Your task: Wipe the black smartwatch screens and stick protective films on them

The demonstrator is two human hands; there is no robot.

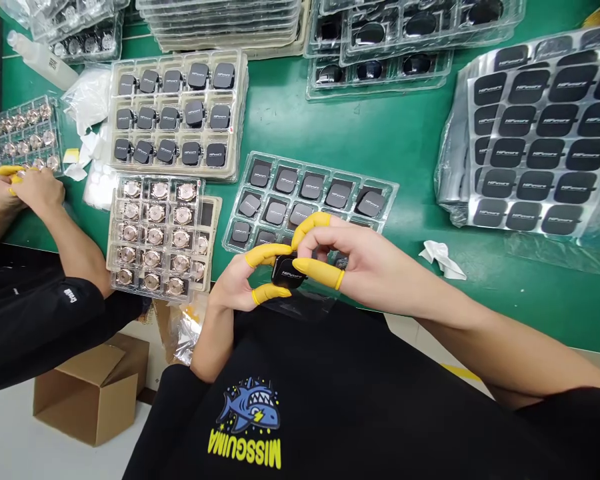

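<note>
A black square watch case (286,272) with white lettering on its face is held just above the table's near edge. My left hand (237,277), wearing yellow finger cots, grips it from the left between thumb and fingers. From the right, my right hand (353,260) closes on its upper right corner, also in yellow cots; its thumb lies over the face. Behind my hands sits a clear tray (391,193) of similar black square pieces, partly covered by my right hand. Whether a thin film is between my right fingertips cannot be made out.
At left, a co-worker's hands (35,190) handle a tray of round metallic parts. Nearby are a tray of black watch cases (240,120) and a tray of round watch parts (155,233). Label sheets (530,143) lie right, near crumpled tissue (443,260). Stacked trays (225,27) stand behind.
</note>
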